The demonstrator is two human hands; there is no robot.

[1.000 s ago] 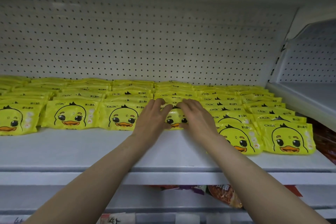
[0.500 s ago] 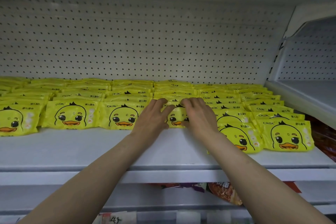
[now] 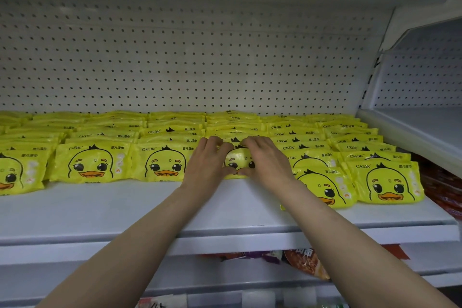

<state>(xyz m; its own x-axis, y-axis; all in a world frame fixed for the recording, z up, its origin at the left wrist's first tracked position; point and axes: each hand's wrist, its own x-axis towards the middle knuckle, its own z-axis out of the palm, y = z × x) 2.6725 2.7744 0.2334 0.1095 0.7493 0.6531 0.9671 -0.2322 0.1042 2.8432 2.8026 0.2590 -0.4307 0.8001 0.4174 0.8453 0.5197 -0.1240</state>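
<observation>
Duck wipes pack [image 3: 238, 161] at front of its row, mid-shelf, leaning back on packs behind. Left hand [image 3: 206, 166] grips its left side, right hand [image 3: 266, 162] its right side. Fingers curl over top edge, thumbs at bottom edge; thumb tips seem to touch, partly hidden. Pack bottom rests on white shelf [image 3: 125, 207]. Neighbour pack [image 3: 163, 161] just left. Skewed pack [image 3: 325, 186] right, nearer shelf front, under right wrist. Pegboard [image 3: 175, 57] behind. Snack bags [image 3: 305, 262] on level below.
</observation>
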